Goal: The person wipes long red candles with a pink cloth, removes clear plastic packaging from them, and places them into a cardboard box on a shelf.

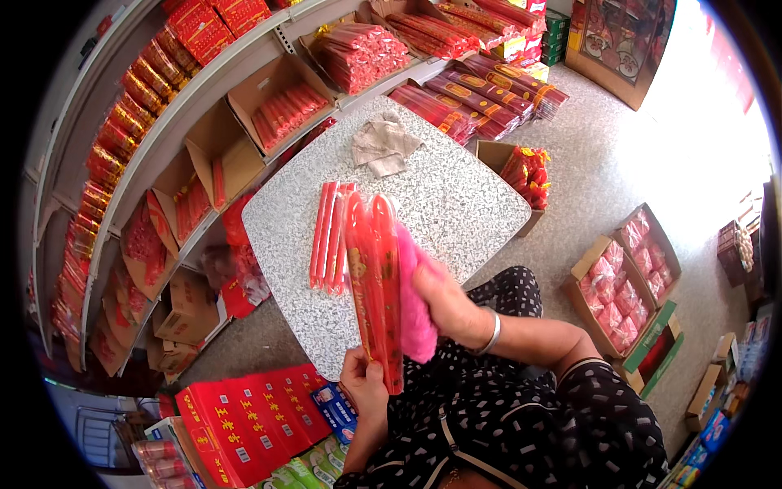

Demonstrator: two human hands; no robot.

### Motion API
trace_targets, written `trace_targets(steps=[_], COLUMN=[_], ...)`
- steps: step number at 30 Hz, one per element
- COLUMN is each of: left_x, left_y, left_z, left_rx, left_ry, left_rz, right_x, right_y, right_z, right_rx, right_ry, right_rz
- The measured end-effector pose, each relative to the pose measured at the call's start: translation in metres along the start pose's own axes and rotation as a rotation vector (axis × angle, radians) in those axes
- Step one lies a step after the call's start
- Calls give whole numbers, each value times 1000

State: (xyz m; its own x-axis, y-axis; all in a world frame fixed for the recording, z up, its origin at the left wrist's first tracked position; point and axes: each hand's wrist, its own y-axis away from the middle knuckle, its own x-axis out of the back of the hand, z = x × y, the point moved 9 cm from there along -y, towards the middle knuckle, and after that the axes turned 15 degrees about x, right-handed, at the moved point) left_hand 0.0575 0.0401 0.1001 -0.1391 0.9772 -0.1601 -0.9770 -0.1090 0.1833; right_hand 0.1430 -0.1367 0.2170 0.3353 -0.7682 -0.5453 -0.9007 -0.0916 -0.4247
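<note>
A clear-wrapped pack of red candles with gold decoration [374,293] is held upright over the near part of a speckled table [293,226]. My left hand [365,379] pinches the wrapper at the pack's lower end. My right hand [446,299], with a silver bangle at the wrist, grips a fluffy pink cloth [415,293] against the pack's right side. Just left of the pack, more wrapped red candles [327,238] lie on the tabletop. A crumpled beige cloth [385,145] rests near the table's far corner.
Shelves with cardboard boxes of red candles [290,116] curve along the left and back. Purple-red packs [482,91] lie beyond the table. An open box of red items [526,177] stands by its right edge, boxes of pink packets [614,293] farther right. Red cartons [250,422] sit lower left.
</note>
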Motion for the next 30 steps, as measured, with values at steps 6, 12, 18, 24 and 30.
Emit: trace_targets(steps=[6,12,18,24,30], left_x=[-4,-17,-19,-22,-24], left_y=[-11,3,3,0,-52], left_z=[39,48,37,29,79], left_rx=[-127,-107,-116,-117,-159], left_ry=[-58,-114,-239,-161,10], left_rz=[177,180,203,16,-158], right_x=[-23,-1,3,20,14], right_y=[50,-8,22,25,17], right_z=[34,0,24,37,35], right_rx=[7,43,-185,-246,-281], right_ry=[184,131,184,166,83], right_rz=[-218,-13,-56,-17,-130])
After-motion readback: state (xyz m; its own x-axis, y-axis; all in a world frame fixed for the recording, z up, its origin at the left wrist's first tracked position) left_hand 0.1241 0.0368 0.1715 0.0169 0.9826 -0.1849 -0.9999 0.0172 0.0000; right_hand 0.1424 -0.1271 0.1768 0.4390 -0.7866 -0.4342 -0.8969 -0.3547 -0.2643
